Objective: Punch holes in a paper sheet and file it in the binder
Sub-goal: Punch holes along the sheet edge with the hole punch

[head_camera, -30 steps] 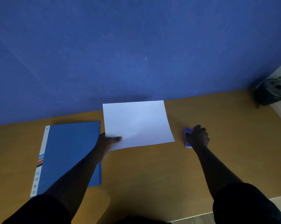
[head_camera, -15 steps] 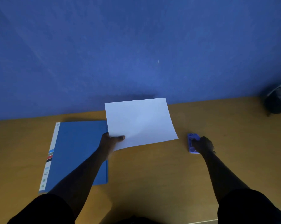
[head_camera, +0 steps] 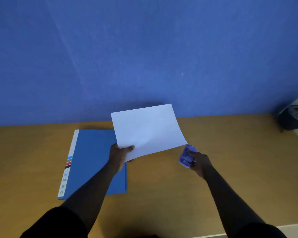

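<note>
I see the left hand (head_camera: 119, 154) pinching the paper sheet (head_camera: 147, 131) above the tabletop (head_camera: 239, 152); at its 3 o'clock, right-hand fingers (head_camera: 193, 154) grip the hole punch (head_camera: 186, 156).

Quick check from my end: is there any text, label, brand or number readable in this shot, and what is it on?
No text can be read.
Binder: the white spine strip carries small dark print and symbols, plus blue, red and black colour bars, all too small and blurred to read.
Paper sheet: the side facing the camera is blank.
Hole punch: no marking can be made out.
</note>
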Tool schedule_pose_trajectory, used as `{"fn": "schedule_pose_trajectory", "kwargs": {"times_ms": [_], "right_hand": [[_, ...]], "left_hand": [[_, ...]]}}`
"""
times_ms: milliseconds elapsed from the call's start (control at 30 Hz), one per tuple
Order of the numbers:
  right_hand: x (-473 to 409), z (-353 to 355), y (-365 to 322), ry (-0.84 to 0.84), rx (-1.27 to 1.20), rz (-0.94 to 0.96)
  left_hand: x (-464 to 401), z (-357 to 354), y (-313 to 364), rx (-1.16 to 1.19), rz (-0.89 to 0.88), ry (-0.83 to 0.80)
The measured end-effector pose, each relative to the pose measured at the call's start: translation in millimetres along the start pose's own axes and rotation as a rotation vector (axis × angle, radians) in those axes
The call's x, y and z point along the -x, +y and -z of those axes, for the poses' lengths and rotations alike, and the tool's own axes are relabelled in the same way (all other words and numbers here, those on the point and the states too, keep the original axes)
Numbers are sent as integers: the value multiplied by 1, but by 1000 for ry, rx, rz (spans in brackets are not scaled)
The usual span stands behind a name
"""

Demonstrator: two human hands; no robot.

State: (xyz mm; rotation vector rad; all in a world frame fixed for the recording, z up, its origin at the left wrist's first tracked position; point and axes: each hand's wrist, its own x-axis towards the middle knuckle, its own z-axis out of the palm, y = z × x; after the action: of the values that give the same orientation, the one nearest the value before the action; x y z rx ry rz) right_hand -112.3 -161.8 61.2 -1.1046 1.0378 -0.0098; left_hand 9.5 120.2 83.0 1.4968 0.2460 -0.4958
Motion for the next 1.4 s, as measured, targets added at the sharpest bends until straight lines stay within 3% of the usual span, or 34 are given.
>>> {"fn": "schedule_pose_trajectory", "kwargs": {"times_ms": [200, 433, 1400], "right_hand": [[30, -36, 23, -234, -253, -38], [53, -74, 45, -181, -366, -150], [74, -107, 43, -181, -405, -67]], "left_hand": [[2, 17, -2, 8, -46, 43], [7, 26, -6, 44, -55, 80], [23, 28, -22, 73, -144, 105]]}}
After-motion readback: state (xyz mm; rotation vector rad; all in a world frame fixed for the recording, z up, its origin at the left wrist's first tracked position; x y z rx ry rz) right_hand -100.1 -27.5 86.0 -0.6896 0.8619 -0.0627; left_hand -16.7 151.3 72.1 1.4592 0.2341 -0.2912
